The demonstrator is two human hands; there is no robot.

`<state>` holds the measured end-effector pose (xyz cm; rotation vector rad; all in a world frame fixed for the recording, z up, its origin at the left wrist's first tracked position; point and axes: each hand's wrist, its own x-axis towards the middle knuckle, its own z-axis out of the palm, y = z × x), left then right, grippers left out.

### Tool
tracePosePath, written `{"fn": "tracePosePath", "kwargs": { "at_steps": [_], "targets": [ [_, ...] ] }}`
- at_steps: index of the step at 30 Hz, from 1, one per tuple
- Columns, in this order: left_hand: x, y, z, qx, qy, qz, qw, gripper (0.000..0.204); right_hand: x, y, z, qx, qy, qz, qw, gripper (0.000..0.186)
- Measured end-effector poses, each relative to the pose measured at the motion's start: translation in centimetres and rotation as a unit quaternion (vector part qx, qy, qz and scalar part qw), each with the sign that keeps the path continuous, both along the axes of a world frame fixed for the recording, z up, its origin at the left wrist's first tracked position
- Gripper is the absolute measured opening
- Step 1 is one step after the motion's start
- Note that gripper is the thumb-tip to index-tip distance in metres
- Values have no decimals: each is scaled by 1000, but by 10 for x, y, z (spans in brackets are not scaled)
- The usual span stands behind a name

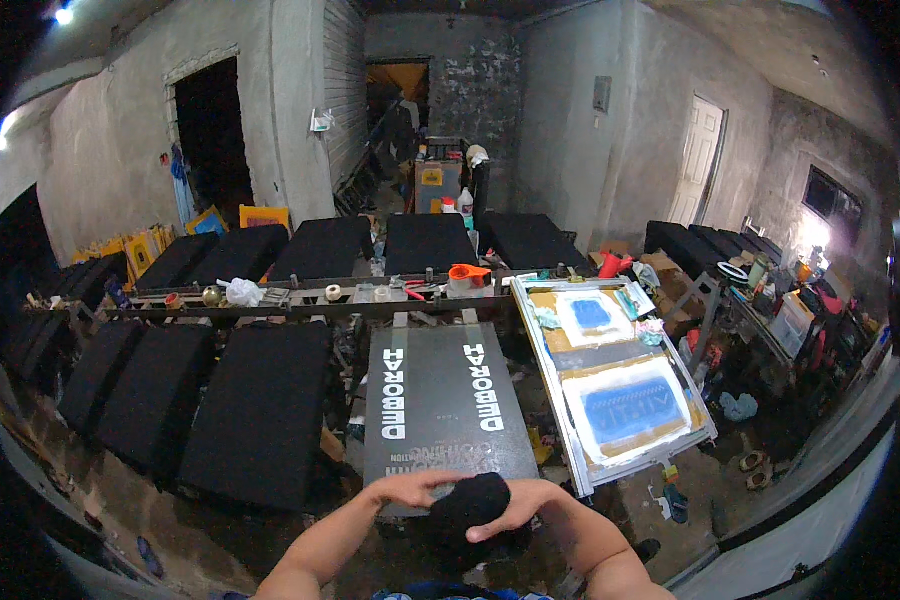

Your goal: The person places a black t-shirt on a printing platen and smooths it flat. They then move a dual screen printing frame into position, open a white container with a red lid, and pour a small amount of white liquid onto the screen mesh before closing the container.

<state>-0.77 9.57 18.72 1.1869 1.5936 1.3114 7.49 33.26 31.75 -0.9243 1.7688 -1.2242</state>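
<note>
Fingers of the right hand clasp a bunched black cloth from the right, the thumb lying across its near side. The left hand comes in from the left, fairly flat, its fingers extended to the cloth; whether they grip it I cannot tell. Both forearms angle inward from the near edge, elbows wide. The cloth is at the near end of a grey board, between a black-covered board on the left and a framed screen on the right.

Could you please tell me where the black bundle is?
In the head view, the black bundle is at bottom centre, between the left hand and right hand, by the grey board.
</note>
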Motion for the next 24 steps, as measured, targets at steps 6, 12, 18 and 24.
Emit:
{"fn": "tracePosePath", "kwargs": {
  "at_steps": [6, 12, 18, 24],
  "targets": [
    [26, -41, 7, 122, -145, -13, 982, 54, 2, 33, 38, 124, 51, 23, 991, 38],
    [35, -75, 58, 58, 29, -16, 998, 41, -2, 54, 24, 16, 230, -135, 964, 23],
    [70, -94, 117, 275, 165, 244, 915, 40, 1, 63, -11, -56, 70, -212, 973, 42],
    [88, -91, 150, 165, 450, 348, 806, 29, -13, 68, -36, 0, 32, -156, 987, 39]
  ]
}}
